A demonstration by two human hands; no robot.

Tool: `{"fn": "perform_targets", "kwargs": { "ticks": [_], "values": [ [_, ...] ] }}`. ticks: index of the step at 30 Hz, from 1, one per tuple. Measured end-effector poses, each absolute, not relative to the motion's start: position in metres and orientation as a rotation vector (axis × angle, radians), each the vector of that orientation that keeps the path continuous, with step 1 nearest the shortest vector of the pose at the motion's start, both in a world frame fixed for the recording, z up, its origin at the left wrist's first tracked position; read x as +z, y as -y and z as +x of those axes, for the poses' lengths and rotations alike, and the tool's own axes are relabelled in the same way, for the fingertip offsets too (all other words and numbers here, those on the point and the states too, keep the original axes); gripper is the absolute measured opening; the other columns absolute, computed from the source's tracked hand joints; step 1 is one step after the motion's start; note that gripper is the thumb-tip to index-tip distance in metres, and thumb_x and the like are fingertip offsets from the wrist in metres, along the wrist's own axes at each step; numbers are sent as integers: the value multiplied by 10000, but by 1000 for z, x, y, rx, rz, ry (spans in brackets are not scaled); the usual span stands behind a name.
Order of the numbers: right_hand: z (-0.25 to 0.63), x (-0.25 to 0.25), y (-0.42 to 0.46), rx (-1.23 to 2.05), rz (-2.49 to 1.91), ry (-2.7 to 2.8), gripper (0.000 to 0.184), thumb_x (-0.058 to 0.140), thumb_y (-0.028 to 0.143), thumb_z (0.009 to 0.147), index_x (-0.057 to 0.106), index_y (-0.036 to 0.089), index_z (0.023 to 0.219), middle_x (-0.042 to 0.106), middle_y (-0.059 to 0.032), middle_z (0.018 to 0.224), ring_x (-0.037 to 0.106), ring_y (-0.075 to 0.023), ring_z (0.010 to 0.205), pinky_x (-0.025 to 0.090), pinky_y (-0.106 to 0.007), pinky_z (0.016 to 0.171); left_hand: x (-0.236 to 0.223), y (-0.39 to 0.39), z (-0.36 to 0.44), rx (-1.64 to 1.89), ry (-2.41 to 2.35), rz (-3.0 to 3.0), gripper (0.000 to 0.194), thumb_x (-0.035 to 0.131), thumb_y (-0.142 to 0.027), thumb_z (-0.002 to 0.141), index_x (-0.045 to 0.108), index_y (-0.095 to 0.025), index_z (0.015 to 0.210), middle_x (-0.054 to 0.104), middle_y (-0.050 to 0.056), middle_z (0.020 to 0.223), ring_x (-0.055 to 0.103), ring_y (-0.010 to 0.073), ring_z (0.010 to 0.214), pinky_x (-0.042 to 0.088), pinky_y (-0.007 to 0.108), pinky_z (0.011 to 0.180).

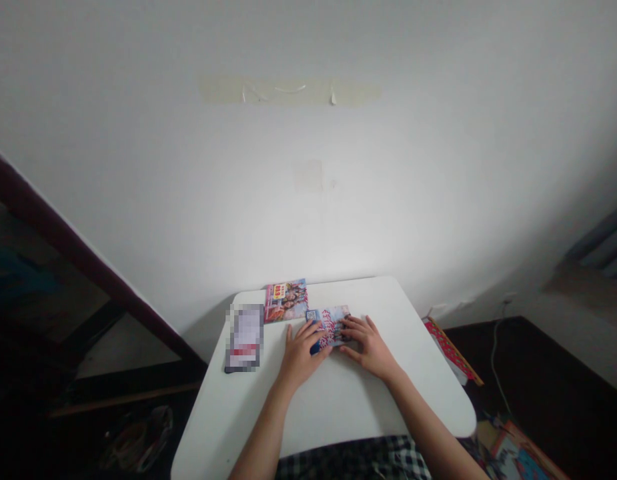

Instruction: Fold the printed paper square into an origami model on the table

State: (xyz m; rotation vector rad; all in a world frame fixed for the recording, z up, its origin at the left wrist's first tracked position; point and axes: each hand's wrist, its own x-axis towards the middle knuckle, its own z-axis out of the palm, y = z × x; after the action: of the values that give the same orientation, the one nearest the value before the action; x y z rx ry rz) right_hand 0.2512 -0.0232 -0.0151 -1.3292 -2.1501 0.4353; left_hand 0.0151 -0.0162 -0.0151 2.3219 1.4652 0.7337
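A printed leaflet in blue, pink and white lies on the white table, turned sideways to me. My left hand rests on its left part, fingers spread and lying flat. On its right edge lies my right hand, fingers apart, thumb toward the near edge. Both hands press lightly on the paper without gripping it, and they hide its two ends. Just behind and to the left lies a second colourful leaflet with a yellow price patch and a group of people printed on it.
A phone-like object, blurred out, lies at the table's left side. The table's far edge meets a pale wall with old tape strips. Right of the table are a red patterned item, a cable and picture-covered items.
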Motion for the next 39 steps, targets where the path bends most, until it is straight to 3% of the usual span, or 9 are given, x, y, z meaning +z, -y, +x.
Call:
{"fn": "perform_targets", "kwargs": {
  "ticks": [5,8,16,21,25,30,39],
  "values": [
    [255,-21,21,393,-1333,2018,194,597,337,889,711,280,1035,718,-57,1191,603,-247,1224,142,-632,1186,-21,13,14,821,-1473,2289,316,585,-471,901,715,-302,1135,651,70,1351,501,287,1346,136,695,1188],
    [256,-27,19,372,-1344,1962,179,562,335,905,710,272,982,731,-52,1154,638,-242,1168,154,-641,1184,-23,11,14,896,-1488,2245,316,602,-467,894,723,-277,1116,680,89,1299,570,276,1272,150,675,1200],
    [259,-42,13,332,-1391,1848,253,513,400,945,667,264,1092,739,-42,1078,681,-221,1014,255,-596,1179,-28,8,11,1107,-1547,2116,353,637,-370,870,650,-244,1200,700,96,1245,622,264,1191,326,606,1157],
    [256,-40,14,320,-1438,1790,337,525,394,933,590,249,1230,714,-30,925,671,-210,920,349,-556,1134,-33,6,11,1155,-1572,2072,521,635,-273,862,514,-263,1368,671,91,1276,629,243,1163,425,533,1105],
    [252,-34,17,310,-1461,1738,352,556,377,906,554,248,1234,689,-67,1046,643,-234,1009,487,-460,985,-33,5,13,1130,-1574,2164,373,602,-226,873,615,-283,1241,667,67,1245,597,243,1195,441,514,1092],
    [251,-29,20,146,-1433,1902,180,550,314,923,653,257,1060,636,-76,1164,621,-229,1063,460,-441,992,-35,4,13,1085,-1643,2254,205,548,-267,910,731,-269,1003,620,69,1250,591,241,1164,470,503,1065],
    [252,-35,20,91,-1434,1971,273,488,298,967,680,280,1160,670,-78,1086,594,-239,1028,427,-454,990,-31,7,15,1054,-1710,2332,251,527,-293,922,760,-265,1014,645,82,1168,560,255,1121,493,477,1020]
  ]
}}
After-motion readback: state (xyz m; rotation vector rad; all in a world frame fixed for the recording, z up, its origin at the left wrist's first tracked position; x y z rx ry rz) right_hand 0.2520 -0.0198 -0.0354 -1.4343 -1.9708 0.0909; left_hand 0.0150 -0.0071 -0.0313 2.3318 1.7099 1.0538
